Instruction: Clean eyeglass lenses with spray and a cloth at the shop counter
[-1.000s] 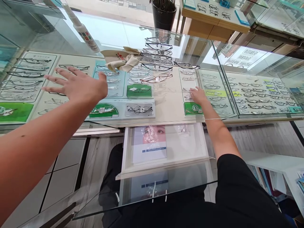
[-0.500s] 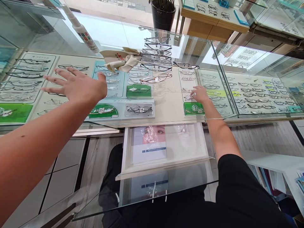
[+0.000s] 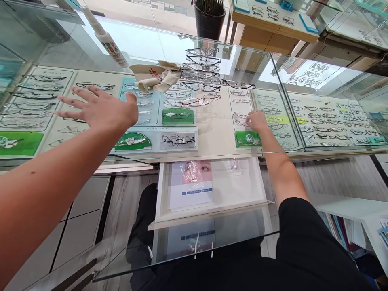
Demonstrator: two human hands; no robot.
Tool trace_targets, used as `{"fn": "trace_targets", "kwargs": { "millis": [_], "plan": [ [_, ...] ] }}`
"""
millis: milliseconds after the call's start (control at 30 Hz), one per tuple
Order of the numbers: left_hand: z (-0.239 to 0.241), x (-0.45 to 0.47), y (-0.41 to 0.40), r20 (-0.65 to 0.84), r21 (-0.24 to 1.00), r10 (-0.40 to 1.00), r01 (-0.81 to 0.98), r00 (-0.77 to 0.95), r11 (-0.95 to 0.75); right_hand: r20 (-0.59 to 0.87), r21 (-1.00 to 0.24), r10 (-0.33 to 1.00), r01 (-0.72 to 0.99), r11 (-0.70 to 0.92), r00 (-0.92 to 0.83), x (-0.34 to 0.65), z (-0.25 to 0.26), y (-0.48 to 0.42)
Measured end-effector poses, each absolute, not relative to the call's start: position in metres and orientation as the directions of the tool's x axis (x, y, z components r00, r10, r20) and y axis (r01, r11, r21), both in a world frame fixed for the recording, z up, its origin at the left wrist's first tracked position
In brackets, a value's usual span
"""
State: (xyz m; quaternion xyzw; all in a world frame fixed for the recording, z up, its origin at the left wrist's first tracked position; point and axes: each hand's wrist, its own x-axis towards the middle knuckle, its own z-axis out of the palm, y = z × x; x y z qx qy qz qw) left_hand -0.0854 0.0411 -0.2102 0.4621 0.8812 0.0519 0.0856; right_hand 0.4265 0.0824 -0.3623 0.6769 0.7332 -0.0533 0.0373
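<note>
Left hand (image 3: 103,108): fingers spread, holding nothing; avoid nudging the cloth (image 3: 165,80).
Right hand (image 3: 257,121): curled at glasses (image 3: 239,122), grip unclear; handle gently, clear of green stand (image 3: 242,138).

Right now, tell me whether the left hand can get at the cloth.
Probably yes: the left hand is spread, with nothing visible in its grip, and the cloth lies close by, ahead and to its right, with nothing visible blocking the way.
</note>
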Motion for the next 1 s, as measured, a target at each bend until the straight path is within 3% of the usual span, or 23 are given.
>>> {"fn": "trace_targets", "kwargs": {
  "millis": [1000],
  "plan": [
    [-0.218,-0.090,0.050,-0.090,0.140,0.803,0.791,-0.590,0.596,-0.147,0.071,0.983,0.990,0.120,-0.109,0.408,-0.376,0.079]
  ]
}}
